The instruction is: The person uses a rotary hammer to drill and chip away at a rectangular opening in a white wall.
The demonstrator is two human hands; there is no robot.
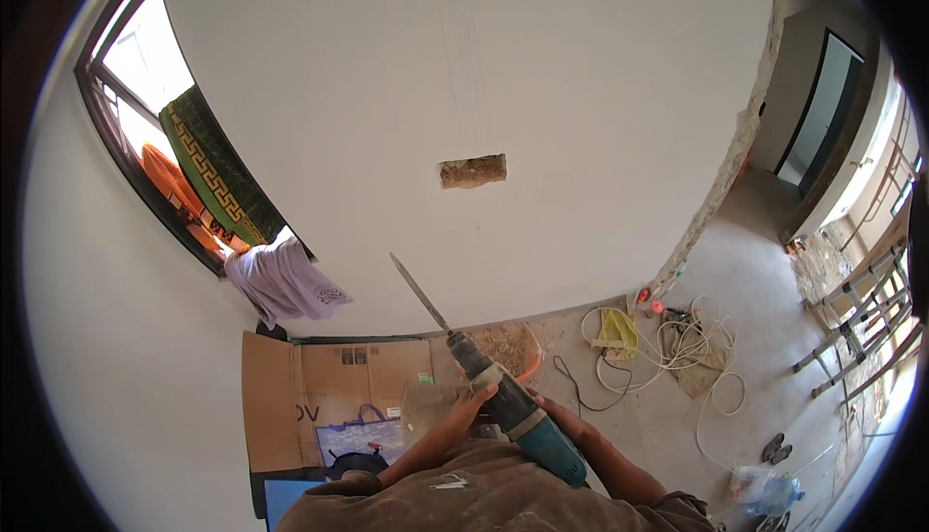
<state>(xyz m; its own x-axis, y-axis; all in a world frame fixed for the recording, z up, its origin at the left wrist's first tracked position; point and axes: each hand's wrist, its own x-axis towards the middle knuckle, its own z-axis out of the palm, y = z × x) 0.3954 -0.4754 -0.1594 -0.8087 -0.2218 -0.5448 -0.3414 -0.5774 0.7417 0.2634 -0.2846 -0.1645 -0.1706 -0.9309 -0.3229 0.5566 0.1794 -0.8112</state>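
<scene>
A teal and black rotary hammer (513,406) is held across the front of my body, its nose tilted up and to the left. A long pointed chisel bit (420,292) is fitted in its chuck; the bit's tip appears apart from the white wall. My left hand (468,406) grips the tool from the left side, behind the black front part. On the other side, my right hand (556,414) is closed against the housing, with most of its fingers hidden. Higher up, a rough rectangular hole (472,172) is cut in the wall, showing brown masonry.
An orange-rimmed container of rubble (508,343) stands at the wall's foot. Cardboard (358,377) and a purple bag (363,435) lie left. Pale looped cable (668,348) and a yellow bag (616,329) are on the right floor, with a ladder (861,319) beyond. Cloths hang at the window (145,58).
</scene>
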